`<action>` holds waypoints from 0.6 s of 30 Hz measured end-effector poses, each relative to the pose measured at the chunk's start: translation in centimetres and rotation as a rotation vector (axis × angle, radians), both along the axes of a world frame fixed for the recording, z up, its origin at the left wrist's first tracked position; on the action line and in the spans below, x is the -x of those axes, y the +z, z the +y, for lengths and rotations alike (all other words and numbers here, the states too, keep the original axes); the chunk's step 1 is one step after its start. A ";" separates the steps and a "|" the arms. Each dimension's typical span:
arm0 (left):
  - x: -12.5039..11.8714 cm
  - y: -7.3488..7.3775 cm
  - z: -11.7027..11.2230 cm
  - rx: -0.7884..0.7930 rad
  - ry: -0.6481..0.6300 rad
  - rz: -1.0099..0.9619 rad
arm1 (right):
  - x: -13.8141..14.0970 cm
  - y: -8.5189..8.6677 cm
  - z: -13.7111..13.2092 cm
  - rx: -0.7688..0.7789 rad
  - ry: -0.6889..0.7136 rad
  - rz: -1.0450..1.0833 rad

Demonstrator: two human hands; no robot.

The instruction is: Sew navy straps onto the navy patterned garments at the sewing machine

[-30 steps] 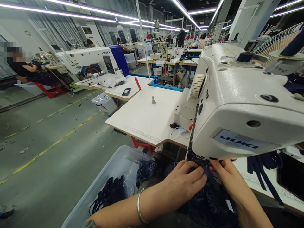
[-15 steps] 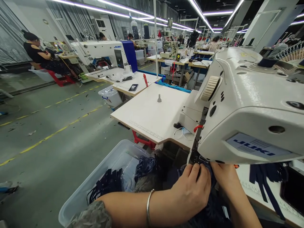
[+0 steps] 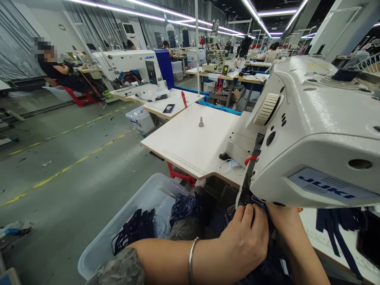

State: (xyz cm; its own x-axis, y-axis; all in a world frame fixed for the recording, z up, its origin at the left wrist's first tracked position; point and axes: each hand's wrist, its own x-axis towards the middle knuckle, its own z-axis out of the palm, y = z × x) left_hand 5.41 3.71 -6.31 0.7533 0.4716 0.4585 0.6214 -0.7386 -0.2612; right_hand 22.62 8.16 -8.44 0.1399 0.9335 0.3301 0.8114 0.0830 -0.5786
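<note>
My left hand [image 3: 247, 235], with a metal bangle [image 3: 191, 259] on its wrist, is closed at the sewing end of a white JUKI sewing machine [image 3: 314, 150]. Its curled fingertips pinch dark navy fabric [image 3: 274, 255], which hangs down below the hand. My right hand [image 3: 283, 217] reaches in from the other side, close to the same fabric. The machine head hides its fingers, so its grip does not show. The needle and the exact stitching spot are also out of sight.
A translucent plastic bin [image 3: 118, 221] with navy strips [image 3: 136, 227] stands at my left. More navy strips [image 3: 334, 225] hang over the table on the right. Beyond lie a white tabletop [image 3: 190, 142], a second JUKI machine [image 3: 127, 65] and a seated person [image 3: 53, 71].
The whole view has shifted a little, so things appear slightly further right. Both hands stay at the same place by the machine, with the left fingers still on the fabric.
</note>
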 end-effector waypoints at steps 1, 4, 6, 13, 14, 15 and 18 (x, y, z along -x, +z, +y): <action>0.0 0.0 0.0 -0.003 0.003 0.003 | -0.2 -0.1 0.0 -0.002 0.000 -0.011; -0.1 0.0 0.0 -0.010 0.009 0.019 | -0.6 -0.2 0.2 0.003 0.000 -0.029; -0.2 -0.1 -0.1 -0.007 0.011 0.026 | -0.7 -0.3 0.4 0.009 -0.001 -0.033; -0.4 -0.1 -0.2 -0.012 0.019 -0.012 | -0.5 -0.2 0.4 0.035 0.008 -0.045; -0.4 -0.1 -0.2 -0.015 0.021 -0.017 | -0.3 -0.2 0.3 0.037 0.011 -0.047; -0.4 -0.2 -0.2 -0.020 0.027 -0.023 | -0.1 -0.2 0.2 0.038 0.015 -0.048; -0.3 -0.3 -0.1 -0.019 0.050 -0.034 | 0.5 -0.2 -0.1 0.036 0.030 -0.050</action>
